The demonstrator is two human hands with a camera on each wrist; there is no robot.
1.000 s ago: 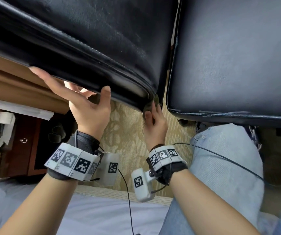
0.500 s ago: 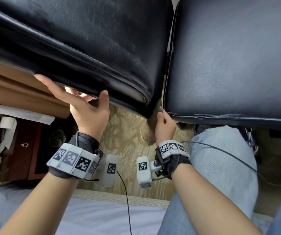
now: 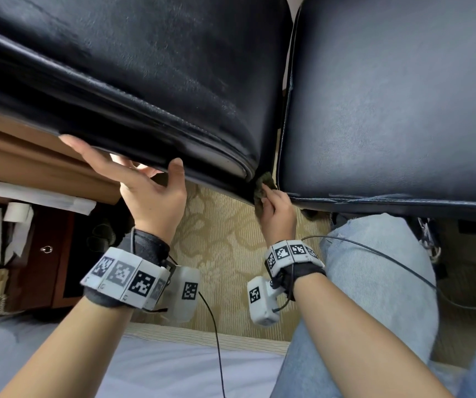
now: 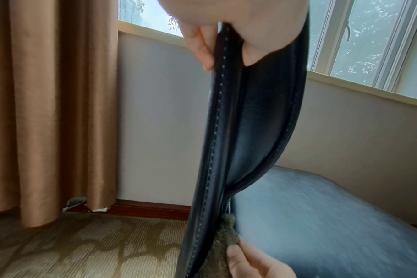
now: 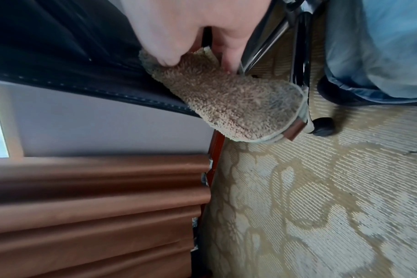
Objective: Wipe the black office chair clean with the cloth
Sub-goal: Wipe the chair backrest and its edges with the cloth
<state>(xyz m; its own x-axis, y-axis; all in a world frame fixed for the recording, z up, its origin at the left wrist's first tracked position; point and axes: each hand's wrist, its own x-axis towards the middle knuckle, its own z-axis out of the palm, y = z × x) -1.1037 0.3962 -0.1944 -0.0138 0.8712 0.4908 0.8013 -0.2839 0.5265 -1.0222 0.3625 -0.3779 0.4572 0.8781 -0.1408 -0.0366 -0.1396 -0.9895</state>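
R hand (image 3: 276, 209): fingers curled round the cloth (image 5: 229, 101), pushing it into the gap where backrest meets seat. Grip looks firm; thumb side hidden in head view.
Cloth: fuzzy, olive-tan, bunched. Upper end wedged at the crevice bottom corner; a loose flap w/ stitched edge and small tab hangs below the chair edge in R wrist view.
L hand (image 3: 147, 185): fingers mostly straight behind the backrest (image 3: 133, 81) side edge, thumb on the front face, clasping the edge to steady it. Holds nothing else.
Seat (image 3: 397, 104): black leather, just R of the crevice; surface looks greyish, maybe dust or glare, can't tell.
Chair base: chrome leg and castor (image 5: 323, 126) visible past the cloth, on patterned carpet (image 3: 225, 254).
Step in hand: prob. wiping the seam between backrest & seat.
How to do well: keep L hand bracing so the back doesn't swing; run cloth along the seam w/ fingertip pressure, following the stitching (image 4: 214, 131); gather the loose flap so it doesn't drag on the leg or carpet.
Watch: worn patch near the backrest's lower corner, go light there.
Far: curtain (image 4: 55, 105), window (image 4: 360, 41), wall behind.
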